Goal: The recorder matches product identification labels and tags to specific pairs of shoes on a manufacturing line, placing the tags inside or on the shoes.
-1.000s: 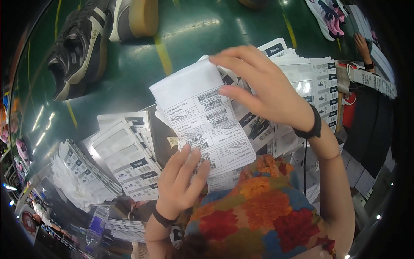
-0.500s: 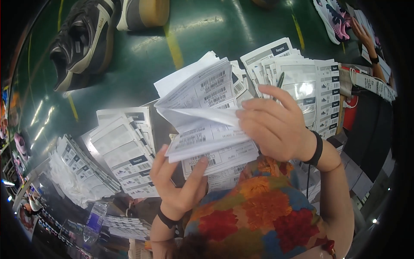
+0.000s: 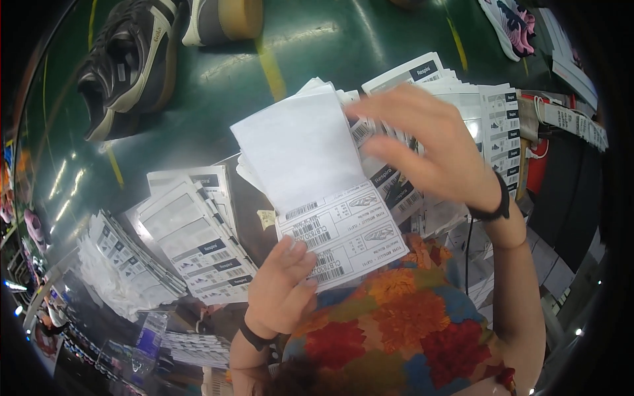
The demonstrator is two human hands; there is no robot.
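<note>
A folded strip of white barcode labels (image 3: 347, 247) lies in front of me, its printed near part facing up. Its far part is folded so a blank white face (image 3: 290, 145) shows. My left hand (image 3: 281, 287) pinches the strip's near left edge between thumb and fingers. Over the right side of the strip, my right hand (image 3: 426, 142) is lifted with fingers stretched out, somewhat blurred, and holds nothing. Beneath it lie stacks of printed sheets with shoe pictures (image 3: 498, 142), partly hidden by the hand.
More printed sheets (image 3: 191, 241) are stacked at the left, beside a crumpled clear plastic bag (image 3: 109, 284). Dark sneakers (image 3: 129, 66) stand on the green table (image 3: 317, 53) at the far left; a pink and white sneaker (image 3: 512, 30) is at the far right. A plastic bottle (image 3: 148, 340) is near left.
The label strip has been spread open and its blank face turned up. My right hand has let go of it and lifted away. Another person's hand at the far right has left view.
</note>
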